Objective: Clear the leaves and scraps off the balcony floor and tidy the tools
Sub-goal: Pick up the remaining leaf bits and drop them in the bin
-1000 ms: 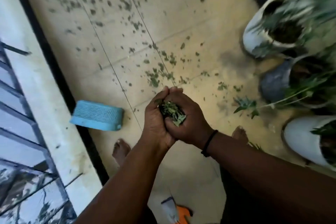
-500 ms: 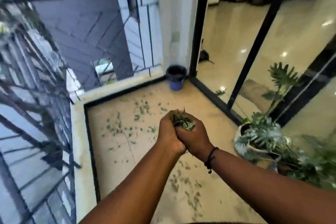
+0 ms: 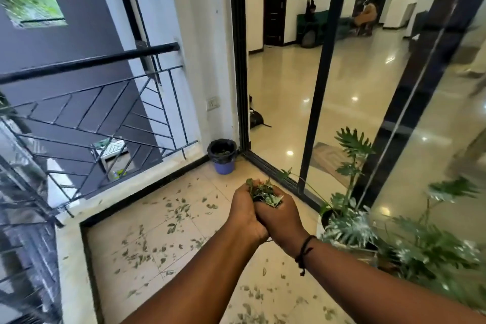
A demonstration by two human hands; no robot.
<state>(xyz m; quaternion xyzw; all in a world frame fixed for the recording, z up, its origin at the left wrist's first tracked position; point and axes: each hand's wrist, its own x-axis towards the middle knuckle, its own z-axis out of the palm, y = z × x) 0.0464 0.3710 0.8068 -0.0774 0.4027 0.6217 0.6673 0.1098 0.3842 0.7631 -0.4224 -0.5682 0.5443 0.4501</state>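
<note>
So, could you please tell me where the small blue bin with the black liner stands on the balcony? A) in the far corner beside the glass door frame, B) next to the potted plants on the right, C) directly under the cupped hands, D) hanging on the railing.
A: the blue bin stands on the floor in the far corner, between the railing and the black door frame, well beyond the hands.

Leaves in your hands: a green clump of leaves and scraps (image 3: 264,193) is sitting cupped between your left hand (image 3: 243,212) and right hand (image 3: 281,216), pressed together in front of you.
Leaves on floor: small green scattered leaves (image 3: 173,221) are lying all over the beige balcony floor (image 3: 110,239) below your arms.
</note>
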